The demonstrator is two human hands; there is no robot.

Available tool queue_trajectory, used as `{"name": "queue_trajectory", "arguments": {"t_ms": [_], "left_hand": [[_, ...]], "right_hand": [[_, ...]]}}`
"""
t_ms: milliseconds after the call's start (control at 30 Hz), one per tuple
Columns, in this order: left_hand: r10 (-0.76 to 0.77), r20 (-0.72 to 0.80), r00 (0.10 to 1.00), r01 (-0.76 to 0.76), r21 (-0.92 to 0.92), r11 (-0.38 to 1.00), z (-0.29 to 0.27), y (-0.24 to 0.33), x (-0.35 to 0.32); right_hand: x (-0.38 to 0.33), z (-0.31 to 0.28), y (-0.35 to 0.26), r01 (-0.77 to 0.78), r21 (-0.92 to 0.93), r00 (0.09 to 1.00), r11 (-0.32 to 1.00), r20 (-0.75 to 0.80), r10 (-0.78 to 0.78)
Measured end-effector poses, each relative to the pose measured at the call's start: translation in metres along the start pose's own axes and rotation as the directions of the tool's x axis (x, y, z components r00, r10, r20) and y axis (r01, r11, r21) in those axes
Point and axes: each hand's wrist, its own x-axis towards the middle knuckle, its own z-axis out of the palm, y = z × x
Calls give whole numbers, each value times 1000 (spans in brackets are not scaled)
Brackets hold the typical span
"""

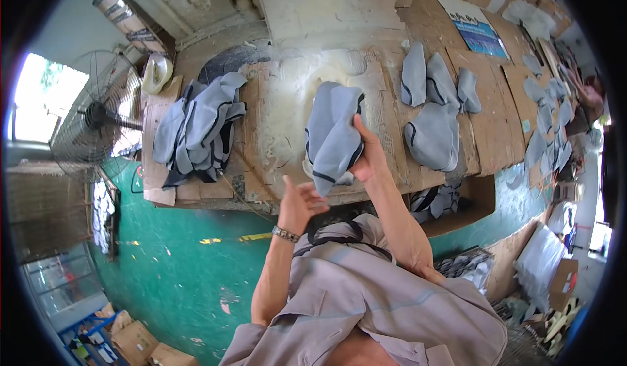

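Note:
My right hand (369,152) is closed on the edge of a grey fabric piece with black edging (334,131), held up over the near middle of the table. The piece looks folded or layered, and its pointed end hangs toward me. My left hand (302,204), with a metal-banded watch on the wrist, is just below and left of that point. Its fingers are apart and nothing is in them. A heap of similar grey pieces (199,127) lies on the table to the left. Several more grey pieces (432,131) lie flat to the right.
Cardboard covers the worktable (274,105), with whitish residue at its middle. A fan (98,114) stands at the left. Under the table's right side is a carton (477,203) of grey pieces. At the far right another person (586,98) is near more grey pieces (547,114).

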Motion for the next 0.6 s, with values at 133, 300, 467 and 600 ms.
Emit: {"name": "queue_trajectory", "arguments": {"t_ms": [133,300,467,600], "left_hand": [[106,594,797,110,-316,942,64,-1,11],[376,365,852,-68,-636,769,77,37,42],[484,513,708,-19,-672,740,13,68,102],[674,554,488,167,-817,552,1,105,107]], "right_hand": [[9,17,-4,-74,119,984,990,168,53],[8,22,-14,101,39,986,994,126,-105],[19,-14,-40,224,-62,974,973,33,-222],[21,-28,-56,250,48,968,967,0,-251]]}}
